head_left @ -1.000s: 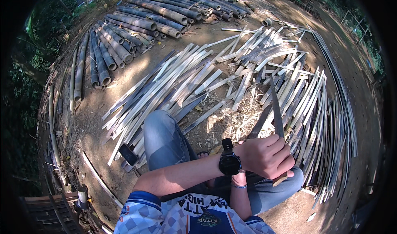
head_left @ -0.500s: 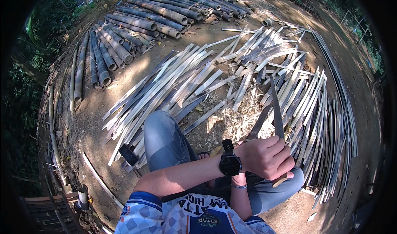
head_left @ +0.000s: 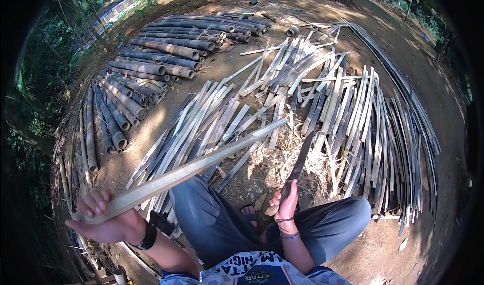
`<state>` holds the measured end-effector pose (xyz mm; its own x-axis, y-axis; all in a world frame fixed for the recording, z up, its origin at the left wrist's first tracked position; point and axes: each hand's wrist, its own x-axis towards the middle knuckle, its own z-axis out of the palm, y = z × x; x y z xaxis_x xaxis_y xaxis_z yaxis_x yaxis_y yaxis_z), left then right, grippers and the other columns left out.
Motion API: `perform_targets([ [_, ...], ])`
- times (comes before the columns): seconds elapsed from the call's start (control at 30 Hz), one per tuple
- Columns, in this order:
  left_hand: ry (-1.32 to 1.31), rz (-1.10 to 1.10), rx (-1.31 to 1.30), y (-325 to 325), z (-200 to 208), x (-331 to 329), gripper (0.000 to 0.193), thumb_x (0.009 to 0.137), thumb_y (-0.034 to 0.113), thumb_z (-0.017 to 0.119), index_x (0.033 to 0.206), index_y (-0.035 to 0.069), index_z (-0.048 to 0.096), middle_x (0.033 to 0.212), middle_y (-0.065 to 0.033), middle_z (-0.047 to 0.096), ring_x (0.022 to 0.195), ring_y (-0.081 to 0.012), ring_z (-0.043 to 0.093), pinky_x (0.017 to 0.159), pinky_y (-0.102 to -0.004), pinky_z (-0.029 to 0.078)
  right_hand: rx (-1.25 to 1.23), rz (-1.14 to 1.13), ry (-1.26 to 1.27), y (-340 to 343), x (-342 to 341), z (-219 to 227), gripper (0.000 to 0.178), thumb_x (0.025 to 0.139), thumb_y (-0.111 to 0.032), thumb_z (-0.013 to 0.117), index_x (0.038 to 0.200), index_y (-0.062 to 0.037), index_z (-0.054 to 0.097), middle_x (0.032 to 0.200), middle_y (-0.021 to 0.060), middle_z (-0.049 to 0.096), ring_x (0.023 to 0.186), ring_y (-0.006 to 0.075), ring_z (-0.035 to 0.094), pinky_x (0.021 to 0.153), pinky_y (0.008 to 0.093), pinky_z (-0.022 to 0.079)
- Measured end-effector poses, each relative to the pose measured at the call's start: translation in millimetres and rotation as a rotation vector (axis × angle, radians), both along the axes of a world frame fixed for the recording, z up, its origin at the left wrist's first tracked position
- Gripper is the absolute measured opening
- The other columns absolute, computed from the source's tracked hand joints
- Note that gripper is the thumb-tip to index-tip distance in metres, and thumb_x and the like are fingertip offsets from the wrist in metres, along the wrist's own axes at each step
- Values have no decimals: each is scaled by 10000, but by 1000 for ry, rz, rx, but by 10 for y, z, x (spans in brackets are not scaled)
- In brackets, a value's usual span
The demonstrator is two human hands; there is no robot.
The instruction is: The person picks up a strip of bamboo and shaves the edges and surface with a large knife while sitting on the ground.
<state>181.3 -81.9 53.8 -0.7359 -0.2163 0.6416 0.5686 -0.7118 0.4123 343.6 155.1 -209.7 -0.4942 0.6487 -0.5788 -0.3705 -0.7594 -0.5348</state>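
My left hand, out at the lower left, is closed round the near end of a long split bamboo strip. The strip slants up to the right over my bent knee, its pale inner face showing. In front of my lap my right hand grips a machete by its handle, the dark blade pointing up and away. The strip's far end and the blade are apart. Pale shavings lie on the ground beyond the blade.
Many split bamboo strips lie in a left pile and a right pile. Whole bamboo poles are stacked at the far left. Long thin strips run down the right side. A flat black phone lies by my left wrist.
My left hand has swung from the right side across to the lower left, bringing the strip with it. My right hand, hidden before, now shows on the machete handle. The view has shifted slightly.
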Motion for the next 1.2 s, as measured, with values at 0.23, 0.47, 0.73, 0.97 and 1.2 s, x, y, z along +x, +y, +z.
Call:
perform_targets([
  [0.23, 85, 53, -104, -1171, 233, 452, 397, 911, 409, 464, 666, 124, 336, 608, -4, 370, 571, -133, 428, 655, -302, 375, 27, 30, 16, -75, -42, 81, 479, 925, -535, 430, 839, -64, 444, 529, 32, 390, 347, 134, 376, 328, 265, 342],
  [0.47, -49, 388, -117, -563, 86, 310, 446, 960, 453, 392, 667, 119, 349, 529, 11, 332, 417, -73, 324, 447, -201, 315, 158, 121, -10, -137, -94, 28, 432, 955, -467, 428, 824, -56, 442, 511, 33, 406, 342, 117, 388, 317, 242, 318],
  [0.73, 45, 271, -164, -334, 193, 226, 429, 961, 435, 399, 664, 131, 347, 490, 17, 305, 363, -64, 272, 347, -177, 214, 1097, 828, 21, -282, -258, 710, 391, 967, -379, 427, 897, -11, 541, 551, 125, 535, 519, 272, 575, 514, 370, 456],
  [0.97, 195, 56, -242, -251, 322, 76, 433, 966, 425, 401, 649, 135, 348, 474, 28, 302, 331, -53, 258, 356, -177, 213, 1291, 1206, 114, -366, -537, 933, 497, 953, -467, 371, 980, -16, 578, 663, 203, 589, 703, 392, 606, 686, 469, 477],
  [1.2, 407, -251, -248, -319, 265, 28, 394, 941, 361, 462, 650, 118, 356, 422, 22, 365, 298, -53, 362, 327, -161, 262, 1139, 1131, -148, -115, -631, 322, 517, 946, -472, 384, 919, -4, 601, 726, 239, 612, 747, 406, 615, 733, 474, 476],
])
